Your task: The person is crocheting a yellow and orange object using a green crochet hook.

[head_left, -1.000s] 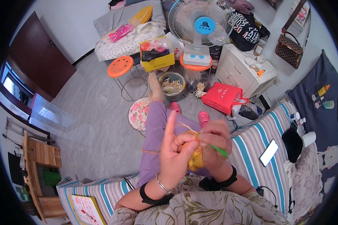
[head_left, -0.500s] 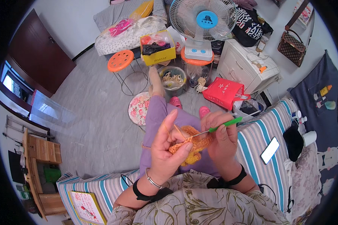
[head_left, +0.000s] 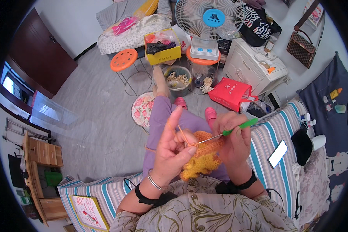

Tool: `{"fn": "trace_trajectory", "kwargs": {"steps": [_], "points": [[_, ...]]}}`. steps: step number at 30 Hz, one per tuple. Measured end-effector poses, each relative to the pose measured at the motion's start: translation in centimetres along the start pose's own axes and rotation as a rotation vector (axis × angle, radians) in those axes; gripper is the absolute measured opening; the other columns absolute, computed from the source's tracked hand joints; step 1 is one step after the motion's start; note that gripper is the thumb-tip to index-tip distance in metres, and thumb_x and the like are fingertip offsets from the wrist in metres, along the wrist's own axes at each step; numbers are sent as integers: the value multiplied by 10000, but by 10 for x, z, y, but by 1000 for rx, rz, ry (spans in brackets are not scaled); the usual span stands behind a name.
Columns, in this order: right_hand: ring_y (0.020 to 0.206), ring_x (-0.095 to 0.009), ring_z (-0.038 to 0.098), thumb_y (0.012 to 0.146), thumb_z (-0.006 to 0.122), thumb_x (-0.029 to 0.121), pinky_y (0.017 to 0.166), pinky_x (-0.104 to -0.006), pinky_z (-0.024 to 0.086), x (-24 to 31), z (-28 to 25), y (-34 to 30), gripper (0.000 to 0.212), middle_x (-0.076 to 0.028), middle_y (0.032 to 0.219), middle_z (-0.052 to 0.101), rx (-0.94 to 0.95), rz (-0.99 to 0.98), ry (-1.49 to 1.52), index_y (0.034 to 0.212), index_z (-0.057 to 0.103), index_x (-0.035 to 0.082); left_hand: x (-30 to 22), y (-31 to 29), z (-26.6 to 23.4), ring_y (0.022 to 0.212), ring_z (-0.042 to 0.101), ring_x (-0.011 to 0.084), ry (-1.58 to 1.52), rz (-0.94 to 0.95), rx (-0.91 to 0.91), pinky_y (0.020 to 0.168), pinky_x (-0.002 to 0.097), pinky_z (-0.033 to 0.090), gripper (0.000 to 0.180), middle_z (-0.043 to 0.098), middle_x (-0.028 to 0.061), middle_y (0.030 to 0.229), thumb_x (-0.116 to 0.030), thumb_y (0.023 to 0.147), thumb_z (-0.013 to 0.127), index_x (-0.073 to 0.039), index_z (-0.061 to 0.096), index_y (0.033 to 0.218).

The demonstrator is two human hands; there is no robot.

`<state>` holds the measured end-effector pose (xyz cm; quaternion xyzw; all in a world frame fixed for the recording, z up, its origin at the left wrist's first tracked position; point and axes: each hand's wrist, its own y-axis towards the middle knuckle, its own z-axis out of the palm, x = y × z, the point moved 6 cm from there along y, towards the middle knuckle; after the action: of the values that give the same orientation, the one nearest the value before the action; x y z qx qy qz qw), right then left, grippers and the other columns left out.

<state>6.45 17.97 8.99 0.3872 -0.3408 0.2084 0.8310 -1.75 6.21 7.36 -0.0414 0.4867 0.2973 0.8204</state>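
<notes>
My left hand pinches the edge of an orange and yellow crochet piece between thumb and fingers, its index finger raised. A strand of orange yarn runs from that finger down to the stitches. In my right hand is a crochet hook with a green handle. Its metal shaft points left, with the tip at the orange edge beside my left thumb. The yellow part of the piece hangs below, over my purple trousers.
A lit phone lies on the striped bed cover to my right. Ahead stand a fan, an orange stool, a yellow box, a bucket of yarn and a red bag. A floral stool supports my leg.
My right hand and the hook have moved a little to the right, drawing the hook's shaft away from my left fingers. The crochet piece has swung so more yellow shows.
</notes>
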Motion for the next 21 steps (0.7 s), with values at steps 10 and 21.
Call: {"fn": "trace_trajectory", "kwargs": {"steps": [10,21], "points": [[684,-178,430,949,499,283,605,-283,387,19,2,-9,235,-88,818,443,-39,-174,-94,887,453,62,1,-4,3,798,535,66,-79,14,-54,738,201,439,808,564,31,925,27,857,573,-135,92,1486],[714,-170,433,941,509,248,637,-290,392,19,-1,-10,211,-89,825,456,-15,-178,-149,899,473,44,2,-4,10,828,517,78,-79,42,-51,769,226,435,774,560,30,932,23,863,567,-133,126,1481]]}}
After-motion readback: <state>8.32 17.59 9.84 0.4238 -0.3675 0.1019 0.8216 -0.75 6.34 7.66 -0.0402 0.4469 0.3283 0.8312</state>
